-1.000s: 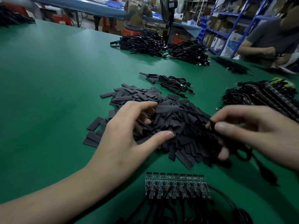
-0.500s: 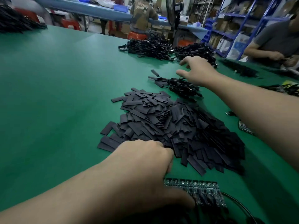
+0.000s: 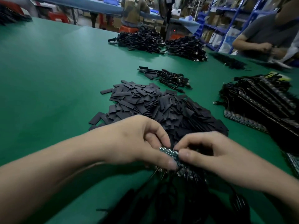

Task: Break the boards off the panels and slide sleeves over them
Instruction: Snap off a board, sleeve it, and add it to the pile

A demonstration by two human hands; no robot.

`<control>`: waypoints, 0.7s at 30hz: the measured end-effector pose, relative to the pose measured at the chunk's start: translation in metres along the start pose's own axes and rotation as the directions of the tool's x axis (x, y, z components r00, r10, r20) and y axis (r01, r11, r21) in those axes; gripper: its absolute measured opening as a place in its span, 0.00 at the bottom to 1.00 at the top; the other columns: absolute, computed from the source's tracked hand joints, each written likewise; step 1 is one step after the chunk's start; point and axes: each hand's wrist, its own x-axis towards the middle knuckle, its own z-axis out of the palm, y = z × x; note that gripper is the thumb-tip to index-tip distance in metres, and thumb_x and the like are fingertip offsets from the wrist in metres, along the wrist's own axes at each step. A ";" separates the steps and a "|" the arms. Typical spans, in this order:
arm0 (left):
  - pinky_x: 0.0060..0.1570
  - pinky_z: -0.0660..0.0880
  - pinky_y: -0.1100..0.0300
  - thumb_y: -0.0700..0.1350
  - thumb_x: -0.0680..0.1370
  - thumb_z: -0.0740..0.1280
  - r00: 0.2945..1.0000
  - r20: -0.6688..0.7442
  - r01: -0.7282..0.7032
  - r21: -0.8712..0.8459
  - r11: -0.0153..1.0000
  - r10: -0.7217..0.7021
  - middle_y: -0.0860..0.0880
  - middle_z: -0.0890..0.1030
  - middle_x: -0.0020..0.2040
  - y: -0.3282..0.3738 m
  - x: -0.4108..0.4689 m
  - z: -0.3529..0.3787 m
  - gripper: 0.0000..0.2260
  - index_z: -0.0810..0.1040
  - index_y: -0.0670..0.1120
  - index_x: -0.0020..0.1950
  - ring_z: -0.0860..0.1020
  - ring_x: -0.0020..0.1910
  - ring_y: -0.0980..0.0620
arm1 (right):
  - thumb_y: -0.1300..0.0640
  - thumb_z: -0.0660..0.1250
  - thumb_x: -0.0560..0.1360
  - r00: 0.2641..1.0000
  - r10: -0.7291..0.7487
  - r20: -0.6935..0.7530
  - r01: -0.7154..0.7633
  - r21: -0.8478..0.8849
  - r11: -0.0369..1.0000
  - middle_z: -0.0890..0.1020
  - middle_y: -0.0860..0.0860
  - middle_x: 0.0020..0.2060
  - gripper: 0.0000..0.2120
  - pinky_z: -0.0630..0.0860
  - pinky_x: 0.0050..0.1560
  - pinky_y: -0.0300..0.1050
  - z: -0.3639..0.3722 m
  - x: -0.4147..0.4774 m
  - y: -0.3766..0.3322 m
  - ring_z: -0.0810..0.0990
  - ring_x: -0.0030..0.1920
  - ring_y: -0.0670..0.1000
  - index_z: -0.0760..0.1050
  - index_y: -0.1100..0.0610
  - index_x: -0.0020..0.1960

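A panel of small circuit boards (image 3: pixel 168 151) with black cables hanging from it is held just above the green table, near its front edge. My left hand (image 3: pixel 137 139) grips the panel's left part between thumb and fingers. My right hand (image 3: pixel 208 154) pinches the panel's right part, thumb on top. Most of the panel is hidden under my fingers. Right behind my hands lies a big heap of flat black sleeves (image 3: pixel 161 107).
A stack of further panels with cables (image 3: pixel 262 101) fills the right side. A small bundle of sleeved cables (image 3: pixel 168 76) lies beyond the sleeve heap, and two large cable piles (image 3: pixel 160 42) sit at the far edge. A person (image 3: pixel 267 34) works at the far right.
My right hand came back from the small cable bundle at the far side and took hold of the panel. My left hand lifted the panel off the table.
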 end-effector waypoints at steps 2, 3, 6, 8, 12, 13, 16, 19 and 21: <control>0.31 0.72 0.68 0.49 0.60 0.81 0.999 -0.036 -0.026 -0.114 0.993 0.022 0.49 0.82 0.36 -0.002 0.000 0.004 0.16 0.83 0.48 0.44 0.76 0.30 0.56 | 0.42 0.71 0.77 1.000 -0.006 -0.014 0.007 0.098 0.995 0.85 0.45 0.40 0.09 0.76 0.44 0.41 0.006 -0.003 -0.001 0.81 0.40 0.42 0.83 0.47 0.47; 0.31 0.73 0.69 0.49 0.60 0.81 0.998 -0.057 -0.036 -0.160 0.986 0.027 0.47 0.83 0.36 -0.002 0.000 0.006 0.16 0.84 0.48 0.44 0.76 0.30 0.56 | 0.45 0.72 0.77 0.999 -0.007 -0.040 0.013 0.155 0.988 0.85 0.46 0.39 0.08 0.74 0.41 0.38 0.008 -0.003 -0.003 0.80 0.39 0.41 0.83 0.49 0.46; 0.30 0.73 0.69 0.52 0.61 0.80 0.993 -0.109 -0.055 -0.157 0.986 0.038 0.47 0.84 0.35 -0.002 0.000 0.007 0.15 0.86 0.47 0.43 0.77 0.30 0.56 | 0.50 0.71 0.76 0.995 0.023 -0.096 0.005 0.280 0.960 0.85 0.48 0.37 0.08 0.72 0.40 0.35 0.011 -0.003 -0.004 0.78 0.38 0.41 0.83 0.54 0.44; 0.30 0.72 0.70 0.53 0.63 0.78 0.992 -0.116 -0.051 -0.111 0.992 0.038 0.47 0.84 0.33 -0.002 0.000 0.005 0.14 0.86 0.46 0.42 0.77 0.29 0.57 | 0.52 0.71 0.77 0.995 0.041 -0.092 -0.012 0.301 0.953 0.83 0.45 0.34 0.07 0.70 0.39 0.33 0.013 -0.003 -0.003 0.77 0.36 0.40 0.83 0.54 0.43; 0.31 0.75 0.67 0.53 0.63 0.77 0.991 -0.123 -0.072 -0.135 0.988 0.055 0.45 0.84 0.33 -0.005 0.001 0.007 0.12 0.86 0.46 0.41 0.79 0.28 0.57 | 0.51 0.72 0.76 0.991 0.087 -0.097 -0.050 0.337 0.940 0.84 0.47 0.36 0.06 0.72 0.41 0.35 0.015 -0.003 -0.004 0.78 0.37 0.41 0.83 0.53 0.44; 0.32 0.75 0.67 0.53 0.63 0.77 0.990 -0.120 -0.085 -0.128 0.988 0.070 0.45 0.84 0.33 -0.006 0.002 0.008 0.12 0.87 0.47 0.40 0.79 0.29 0.57 | 0.52 0.73 0.76 0.991 0.090 -0.096 -0.050 0.352 0.935 0.85 0.48 0.37 0.06 0.72 0.41 0.36 0.016 -0.003 -0.005 0.79 0.38 0.41 0.84 0.53 0.44; 0.33 0.74 0.69 0.52 0.64 0.76 0.987 -0.122 -0.119 -0.127 0.985 0.103 0.48 0.83 0.32 -0.008 0.003 0.010 0.09 0.87 0.49 0.40 0.78 0.30 0.57 | 0.51 0.73 0.75 0.991 0.086 -0.099 -0.047 0.346 0.937 0.84 0.48 0.36 0.06 0.72 0.41 0.36 0.016 -0.003 -0.005 0.78 0.37 0.42 0.83 0.54 0.43; 0.32 0.74 0.70 0.49 0.65 0.76 0.985 -0.128 -0.133 -0.171 0.976 0.112 0.48 0.82 0.31 -0.010 0.005 0.011 0.07 0.87 0.49 0.39 0.78 0.29 0.57 | 0.49 0.72 0.71 0.993 0.081 -0.090 -0.036 0.421 0.906 0.83 0.47 0.35 0.09 0.71 0.40 0.33 0.015 -0.004 -0.005 0.78 0.36 0.42 0.83 0.55 0.43; 0.33 0.74 0.69 0.49 0.64 0.76 0.987 -0.110 -0.135 -0.195 0.972 0.115 0.48 0.82 0.31 -0.010 0.006 0.011 0.07 0.87 0.48 0.40 0.78 0.29 0.57 | 0.50 0.72 0.70 0.994 0.075 -0.076 -0.031 0.466 0.884 0.84 0.47 0.35 0.09 0.72 0.40 0.32 0.015 -0.004 -0.005 0.78 0.37 0.42 0.84 0.56 0.43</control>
